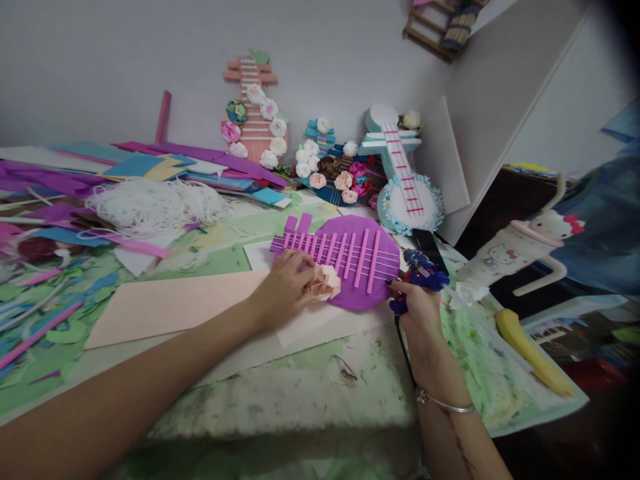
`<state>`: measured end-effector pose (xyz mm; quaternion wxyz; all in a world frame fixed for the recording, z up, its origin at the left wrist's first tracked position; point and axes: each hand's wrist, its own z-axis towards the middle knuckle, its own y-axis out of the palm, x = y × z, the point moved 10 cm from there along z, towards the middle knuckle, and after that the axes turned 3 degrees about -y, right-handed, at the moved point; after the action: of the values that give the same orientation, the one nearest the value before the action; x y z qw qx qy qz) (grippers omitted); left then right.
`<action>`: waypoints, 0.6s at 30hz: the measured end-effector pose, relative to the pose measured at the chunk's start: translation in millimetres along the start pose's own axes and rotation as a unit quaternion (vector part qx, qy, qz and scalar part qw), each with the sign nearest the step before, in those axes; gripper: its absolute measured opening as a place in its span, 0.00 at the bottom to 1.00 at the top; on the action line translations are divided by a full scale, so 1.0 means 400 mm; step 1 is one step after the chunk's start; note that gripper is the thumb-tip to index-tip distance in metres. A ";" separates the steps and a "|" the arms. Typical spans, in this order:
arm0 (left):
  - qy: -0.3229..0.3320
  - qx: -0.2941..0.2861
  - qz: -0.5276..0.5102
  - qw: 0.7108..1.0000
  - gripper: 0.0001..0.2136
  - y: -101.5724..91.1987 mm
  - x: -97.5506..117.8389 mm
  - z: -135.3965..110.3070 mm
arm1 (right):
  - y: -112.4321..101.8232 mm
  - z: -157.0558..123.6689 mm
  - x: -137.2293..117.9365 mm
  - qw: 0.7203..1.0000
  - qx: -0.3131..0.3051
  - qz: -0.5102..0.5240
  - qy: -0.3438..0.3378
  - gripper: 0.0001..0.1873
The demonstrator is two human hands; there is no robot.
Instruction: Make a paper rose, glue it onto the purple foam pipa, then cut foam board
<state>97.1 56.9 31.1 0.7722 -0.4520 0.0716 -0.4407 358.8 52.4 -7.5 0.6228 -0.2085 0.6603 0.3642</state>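
Observation:
A purple craft lute (345,297) with pink strips across white strings lies on pale paper on the table. My left hand (284,288) is closed on a peach crepe-paper flower (326,283), at the lute's near edge, below the strips. Whether the flower touches the lute I cannot tell. In my right hand (420,312) is a blue hot glue gun (424,270), its cord hanging down, held at the lute's right end. Under my left wrist lies a long peach sheet (175,303).
Several decorated craft instruments, including a peach one (257,133) and a white-and-blue one (407,193), lean against the back wall. Colored foam sheets (135,165), white string (150,203) and scraps cover the left. At right are a tumbler (510,250) and a banana (533,353).

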 end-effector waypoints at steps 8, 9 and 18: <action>0.004 0.016 -0.028 0.999 0.03 -0.012 0.000 -0.002 | 0.005 -0.003 -0.008 1.000 -0.011 -0.003 -0.015 0.17; 0.002 0.020 -0.033 0.999 0.03 -0.018 0.000 -0.002 | 0.007 -0.004 -0.009 1.000 -0.015 -0.002 -0.016 0.17; 0.081 0.023 -0.029 0.996 0.17 -0.046 0.025 -0.009 | 0.013 -0.007 -0.014 0.999 -0.009 0.035 -0.014 0.22</action>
<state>90.1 43.5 45.8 0.7612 -0.3988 0.1105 -0.4993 354.1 52.6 -0.9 0.6169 -0.1855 0.6549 0.3951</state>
